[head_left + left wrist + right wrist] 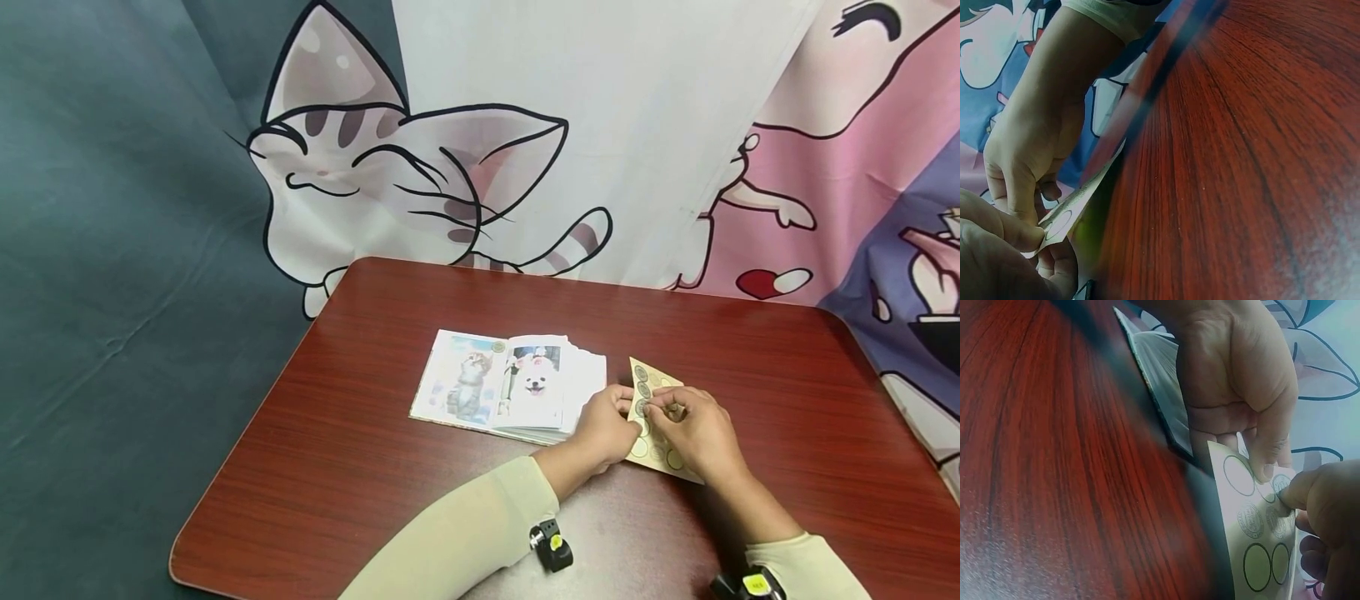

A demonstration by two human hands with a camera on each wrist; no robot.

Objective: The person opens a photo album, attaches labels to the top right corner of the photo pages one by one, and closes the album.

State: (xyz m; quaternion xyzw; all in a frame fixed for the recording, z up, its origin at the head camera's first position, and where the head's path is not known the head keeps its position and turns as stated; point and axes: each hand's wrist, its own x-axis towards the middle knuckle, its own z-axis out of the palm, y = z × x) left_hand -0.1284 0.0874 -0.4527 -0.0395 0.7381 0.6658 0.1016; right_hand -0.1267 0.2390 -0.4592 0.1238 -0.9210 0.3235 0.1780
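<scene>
Cream-coloured, the sticker sheet (656,447) is held tilted over the near half of the red-brown wooden table (315,450), at about three o'clock from the photo album (438,407). The left hand (609,423) grips its nine o'clock edge, thumb on the printed face and fingers behind. The right hand (701,429) comes over it from three o'clock, thumb and forefinger pinched together at a round sticker (641,408) in the sheet's ten o'clock area; whether that sticker has lifted, I cannot tell. The two hands are close together, with the sheet between them. It carries rows of circles, some printed with fine patterned discs, others only outlined.

Lying open on the table, the album holds a kitten picture (470,383) on its left page, with a small round seal (498,347) at that page's two o'clock corner. Its right page holds a white dog picture (535,383), and more leaves spread out beneath towards three o'clock. Whether the pictures sit in pockets or are printed on the pages cannot be told.

Beyond the table, at eleven o'clock, a smiling cartoon cat (322,171) covers the hanging cloth (600,75).
</scene>
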